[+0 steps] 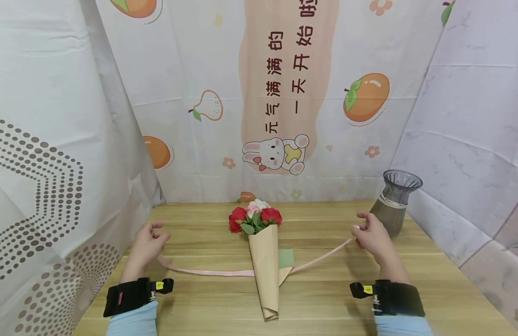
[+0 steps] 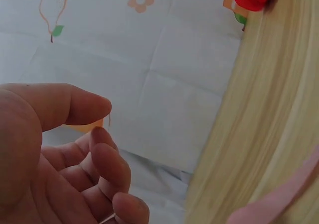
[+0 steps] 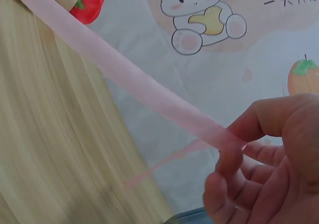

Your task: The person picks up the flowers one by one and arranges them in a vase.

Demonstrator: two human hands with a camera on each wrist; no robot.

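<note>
A pink ribbon [image 1: 217, 272] runs across the wooden table, passing behind a paper-wrapped bouquet [image 1: 265, 270] of red, pink and white flowers. My right hand [image 1: 373, 235] pinches the ribbon's right part between thumb and fingers, lifting it off the table; a short tail hangs below the pinch in the right wrist view. On the other side, my left hand [image 1: 147, 245] hovers above the ribbon's left end with loosely curled fingers. In the left wrist view nothing shows between thumb and fingers, and the ribbon [image 2: 279, 199] lies apart from them.
A grey glass vase [image 1: 395, 205] with a cord round its neck stands behind my right hand. Beside the wrapping lies a small green square [image 1: 286, 258]. A printed curtain [image 1: 191, 154] closes off the table's back, with more sheets at both sides.
</note>
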